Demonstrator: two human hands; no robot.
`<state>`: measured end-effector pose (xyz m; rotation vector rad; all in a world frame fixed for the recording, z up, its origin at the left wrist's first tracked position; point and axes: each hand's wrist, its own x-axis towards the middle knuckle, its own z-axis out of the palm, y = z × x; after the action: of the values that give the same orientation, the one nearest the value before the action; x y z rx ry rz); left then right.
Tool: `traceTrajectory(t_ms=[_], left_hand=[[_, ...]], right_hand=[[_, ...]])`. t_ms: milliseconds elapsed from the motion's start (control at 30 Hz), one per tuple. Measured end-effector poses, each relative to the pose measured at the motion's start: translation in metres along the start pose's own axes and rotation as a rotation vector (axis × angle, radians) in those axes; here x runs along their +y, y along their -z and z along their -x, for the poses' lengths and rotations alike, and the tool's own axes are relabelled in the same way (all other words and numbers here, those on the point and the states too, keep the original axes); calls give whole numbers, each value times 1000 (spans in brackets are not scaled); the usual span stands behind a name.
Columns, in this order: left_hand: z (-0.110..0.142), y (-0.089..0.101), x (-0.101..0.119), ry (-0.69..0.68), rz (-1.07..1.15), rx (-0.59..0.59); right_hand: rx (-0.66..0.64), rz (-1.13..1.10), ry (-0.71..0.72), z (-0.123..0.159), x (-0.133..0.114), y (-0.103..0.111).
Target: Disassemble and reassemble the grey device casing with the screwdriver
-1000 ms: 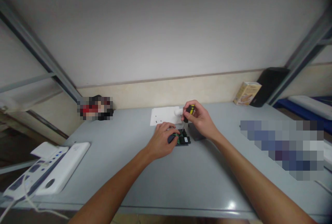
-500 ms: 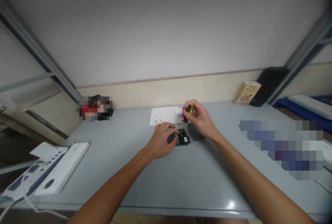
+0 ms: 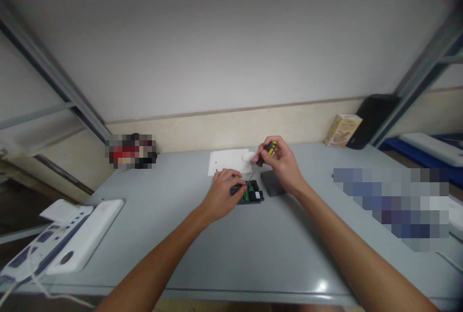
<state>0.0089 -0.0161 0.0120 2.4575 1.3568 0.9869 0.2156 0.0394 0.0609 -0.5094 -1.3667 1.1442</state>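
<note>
A small electronic device (image 3: 256, 196) lies flat on the table, its green circuit board and black parts exposed. My left hand (image 3: 223, 195) is closed on its left side, thumb and fingers curled around a dark section of it. Between the fingers of my right hand (image 3: 285, 166) is a screwdriver (image 3: 267, 153) with a black and yellow handle. Its thin shaft slants down and left to the board, close to my left fingertips; the exact contact point is too small to make out. Right of the device, a dark grey flat cover (image 3: 272, 186) rests partly beneath my right hand.
Behind my hands lies a white paper sheet (image 3: 227, 157) with tiny dark screws (image 3: 216, 162) and a white rounded object (image 3: 247, 156). A yellow carton (image 3: 342, 131) and a black panel (image 3: 376, 121) stand back right. White power strips (image 3: 88, 235) with cables are at left.
The screwdriver leans further over, its handle shifted right and up with my right hand. Its tip is now farther left on the board, near my left fingers.
</note>
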Motion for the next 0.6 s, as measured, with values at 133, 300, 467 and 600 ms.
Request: traceTrajectory(t_ms=[133,300,467,600], left_hand=[[-4,18,-11,49,-66,91],[-21,35,-36,205,-194,195],[-54,26,-53,158,-231,-44],[-71,14,-59,124,-248,-200]], right_hand=[[190,-102,-38,-4,2,8],[384,-201,-94,-10,2,21],[411,-199,-73,-11,3,26],[357,-86,-38,-10,0,24]])
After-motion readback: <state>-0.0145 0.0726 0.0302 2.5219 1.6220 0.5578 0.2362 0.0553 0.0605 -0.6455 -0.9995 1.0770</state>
